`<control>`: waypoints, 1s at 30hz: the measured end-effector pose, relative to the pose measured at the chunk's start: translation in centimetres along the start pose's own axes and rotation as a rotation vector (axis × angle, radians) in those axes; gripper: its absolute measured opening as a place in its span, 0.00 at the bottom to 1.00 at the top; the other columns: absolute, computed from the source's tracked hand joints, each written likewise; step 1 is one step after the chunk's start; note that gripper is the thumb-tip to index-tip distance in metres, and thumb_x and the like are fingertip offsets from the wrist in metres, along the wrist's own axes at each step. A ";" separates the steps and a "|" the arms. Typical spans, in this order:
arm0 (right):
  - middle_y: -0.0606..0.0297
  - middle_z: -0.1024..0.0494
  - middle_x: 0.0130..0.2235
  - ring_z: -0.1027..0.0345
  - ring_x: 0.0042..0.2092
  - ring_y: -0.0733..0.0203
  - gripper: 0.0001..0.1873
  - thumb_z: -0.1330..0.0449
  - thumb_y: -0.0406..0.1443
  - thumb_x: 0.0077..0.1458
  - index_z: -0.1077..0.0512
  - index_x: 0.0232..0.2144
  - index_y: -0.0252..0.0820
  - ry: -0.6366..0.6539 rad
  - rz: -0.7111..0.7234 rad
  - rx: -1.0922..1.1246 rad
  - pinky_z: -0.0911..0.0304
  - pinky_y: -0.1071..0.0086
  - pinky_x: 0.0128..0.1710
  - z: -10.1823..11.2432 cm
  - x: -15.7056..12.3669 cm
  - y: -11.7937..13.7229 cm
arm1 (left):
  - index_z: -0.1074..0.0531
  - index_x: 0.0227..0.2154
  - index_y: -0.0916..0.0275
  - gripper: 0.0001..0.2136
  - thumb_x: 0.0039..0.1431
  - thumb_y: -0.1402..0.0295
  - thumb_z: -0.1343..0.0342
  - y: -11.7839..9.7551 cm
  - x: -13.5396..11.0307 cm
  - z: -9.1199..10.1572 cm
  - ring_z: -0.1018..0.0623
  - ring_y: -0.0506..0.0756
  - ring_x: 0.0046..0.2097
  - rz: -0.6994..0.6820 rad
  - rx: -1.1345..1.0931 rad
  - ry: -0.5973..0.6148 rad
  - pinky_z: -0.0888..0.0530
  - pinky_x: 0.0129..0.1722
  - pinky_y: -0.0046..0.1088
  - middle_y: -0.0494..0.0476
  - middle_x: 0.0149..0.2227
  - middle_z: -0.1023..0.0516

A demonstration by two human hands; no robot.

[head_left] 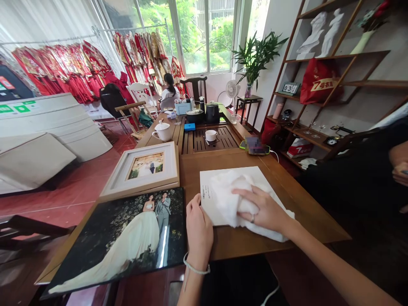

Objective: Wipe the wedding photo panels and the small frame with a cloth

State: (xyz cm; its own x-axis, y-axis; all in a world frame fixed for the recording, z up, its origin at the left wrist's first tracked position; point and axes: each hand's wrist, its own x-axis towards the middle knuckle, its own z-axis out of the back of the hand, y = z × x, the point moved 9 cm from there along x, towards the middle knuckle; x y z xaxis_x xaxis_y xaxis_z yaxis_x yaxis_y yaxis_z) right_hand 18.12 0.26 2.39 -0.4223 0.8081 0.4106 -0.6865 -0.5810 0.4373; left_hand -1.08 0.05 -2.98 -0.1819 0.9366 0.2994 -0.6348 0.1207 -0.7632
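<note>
A flat white board (pixel 205 214) with small dark print near its left side lies on the wooden table. My left hand (pixel 199 223) is closed at the board's left edge, fingers curled against it. My right hand (pixel 263 208), with a ring on one finger, grips a bunched white cloth (pixel 228 191) and presses it onto the board. Part of the cloth trails past the board's right front corner. Left of my left hand is a large glossy wedding photo panel (pixel 134 238). Behind that panel lies a light wood picture frame (pixel 175 165) holding a smaller photo.
A lidded white teapot (pixel 163 131), a white cup (pixel 211 135) on a slatted tea tray (pixel 204 147) and a phone (pixel 255 145) stand further back on the table (pixel 306 221). Shelves (pixel 338 55) rise at the right. A person (pixel 170 91) sits beyond the table; another person's hand (pixel 400 170) shows at far right.
</note>
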 end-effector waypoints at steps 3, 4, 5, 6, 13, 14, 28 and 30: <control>0.56 0.26 0.44 0.31 0.47 0.48 0.22 0.40 0.43 0.57 0.31 0.53 0.45 -0.099 -0.177 -0.004 0.36 0.56 0.48 0.7 1.2 -2.8 | 0.35 0.55 0.75 0.20 0.62 0.79 0.61 0.0 0.0 0.0 0.30 0.61 0.58 -0.001 -0.002 -0.007 0.32 0.60 0.46 0.73 0.53 0.29; 0.56 0.26 0.44 0.32 0.48 0.48 0.22 0.41 0.44 0.58 0.31 0.53 0.45 -0.097 -0.217 -0.010 0.36 0.55 0.49 0.5 2.0 -3.3 | 0.35 0.56 0.75 0.21 0.61 0.79 0.60 0.0 0.0 0.0 0.30 0.61 0.58 -0.001 -0.001 -0.005 0.32 0.60 0.45 0.73 0.53 0.29; 0.55 0.26 0.44 0.32 0.49 0.47 0.22 0.43 0.45 0.59 0.31 0.54 0.44 -0.079 -0.239 -0.018 0.37 0.54 0.49 0.1 2.9 -3.5 | 0.35 0.56 0.75 0.21 0.61 0.80 0.60 0.0 0.0 0.1 0.30 0.61 0.58 -0.003 -0.001 -0.002 0.32 0.60 0.44 0.73 0.53 0.29; 0.54 0.26 0.44 0.33 0.50 0.46 0.23 0.44 0.45 0.61 0.32 0.56 0.44 -0.051 -0.245 -0.029 0.37 0.53 0.50 -0.4 3.9 -3.4 | 0.35 0.56 0.75 0.22 0.60 0.81 0.60 0.0 0.0 0.1 0.30 0.61 0.58 -0.004 0.001 0.002 0.32 0.60 0.44 0.74 0.53 0.29; 0.47 0.33 0.56 0.40 0.57 0.43 0.31 0.50 0.39 0.63 0.50 0.65 0.40 0.011 -0.216 -0.076 0.42 0.50 0.54 -4.4 9.3 -1.6 | 0.35 0.56 0.75 0.24 0.56 0.84 0.60 0.1 0.1 0.1 0.29 0.61 0.57 -0.019 0.007 -0.004 0.32 0.60 0.44 0.73 0.54 0.29; 0.47 0.34 0.57 0.40 0.58 0.44 0.31 0.49 0.38 0.62 0.50 0.65 0.39 0.009 -0.211 -0.067 0.42 0.50 0.54 -4.8 9.6 -1.3 | 0.35 0.55 0.74 0.24 0.56 0.83 0.59 0.1 0.1 0.1 0.29 0.60 0.57 -0.022 0.003 -0.012 0.32 0.60 0.44 0.72 0.53 0.29; 0.46 0.36 0.58 0.42 0.59 0.40 0.40 0.39 0.48 0.57 0.47 0.67 0.50 0.279 0.064 -0.084 0.40 0.47 0.53 -4.7 3.1 3.8 | 0.30 0.40 0.63 0.15 0.56 0.82 0.57 -1.0 0.0 0.7 0.27 0.60 0.44 -0.074 -0.007 -0.019 0.25 0.47 0.44 0.62 0.39 0.27; 0.45 0.39 0.62 0.50 0.64 0.36 0.37 0.40 0.49 0.57 0.44 0.66 0.52 0.235 0.009 -0.169 0.49 0.39 0.57 -5.0 3.9 3.1 | 0.31 0.44 0.64 0.16 0.56 0.82 0.58 -0.7 0.0 0.7 0.27 0.60 0.47 -0.061 -0.006 -0.034 0.26 0.50 0.45 0.64 0.42 0.27</control>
State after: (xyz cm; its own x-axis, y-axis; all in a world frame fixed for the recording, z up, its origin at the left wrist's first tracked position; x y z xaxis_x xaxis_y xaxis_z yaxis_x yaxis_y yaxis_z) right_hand 11.37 2.10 1.36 -0.5410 0.8148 0.2082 -0.7628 -0.5797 0.2865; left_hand -1.13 -0.24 -2.06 -0.1688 0.9158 0.3643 -0.6409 0.1789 -0.7465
